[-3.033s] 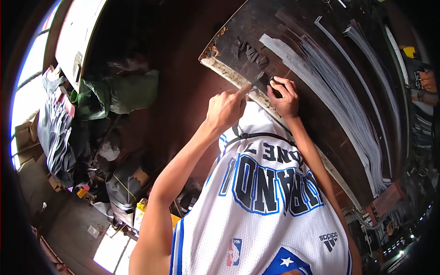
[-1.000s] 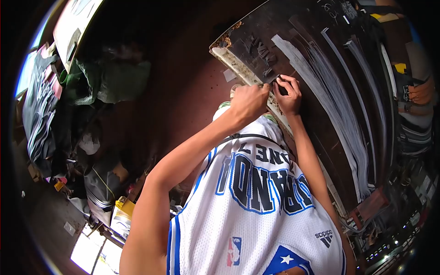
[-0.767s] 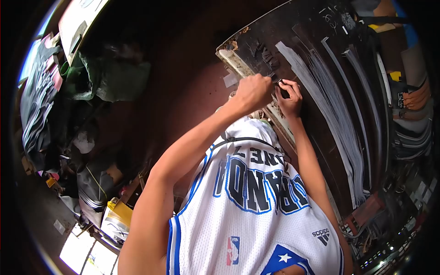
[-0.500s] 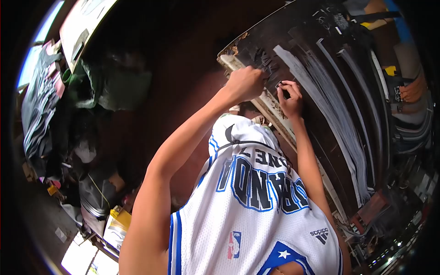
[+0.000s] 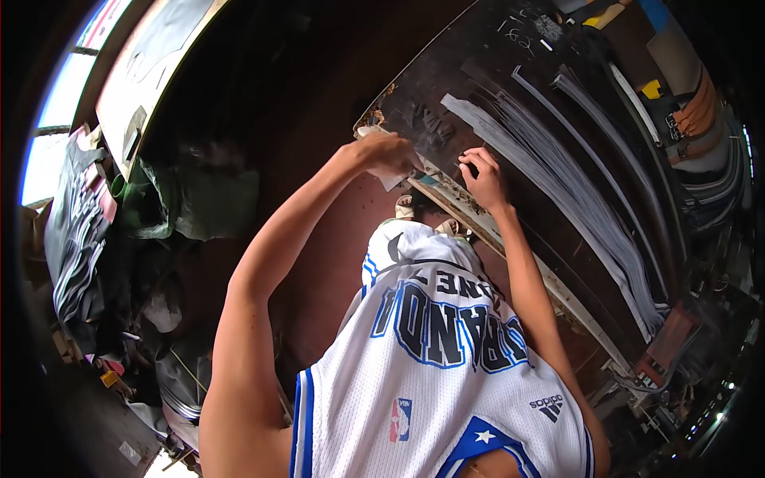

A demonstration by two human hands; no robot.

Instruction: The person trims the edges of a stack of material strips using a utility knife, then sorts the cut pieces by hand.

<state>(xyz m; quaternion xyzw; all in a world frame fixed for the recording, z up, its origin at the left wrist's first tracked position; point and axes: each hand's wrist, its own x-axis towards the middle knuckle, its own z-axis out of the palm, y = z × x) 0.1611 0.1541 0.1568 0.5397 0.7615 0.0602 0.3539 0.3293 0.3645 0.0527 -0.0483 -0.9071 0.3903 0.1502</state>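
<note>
My left hand [image 5: 384, 153] is closed at the table's near edge, its fingers curled downward. A pale flat scrap [image 5: 391, 182] shows just below it; what the fingers grip is hidden. To the right, my right hand [image 5: 484, 179] is over the same edge, thumb and forefinger pinching a small dark piece [image 5: 462, 157]. Between and beyond the hands, several small dark pieces [image 5: 430, 126] lie loose on the dark table [image 5: 446, 72]. A bundle of long grey strips [image 5: 542, 171] runs past my right hand along the tabletop.
More long strips [image 5: 610, 143] lie farther right. A rolled orange-brown bundle [image 5: 695, 115] sits at the far right, and a red metal piece [image 5: 668, 344] at the lower right. Stacked dark sheets [image 5: 80, 231] and green cloth [image 5: 147, 199] are at the left.
My left hand has moved left and slightly down, and a pale scrap now shows beneath it. My right hand keeps its pinch. The whole view has shifted.
</note>
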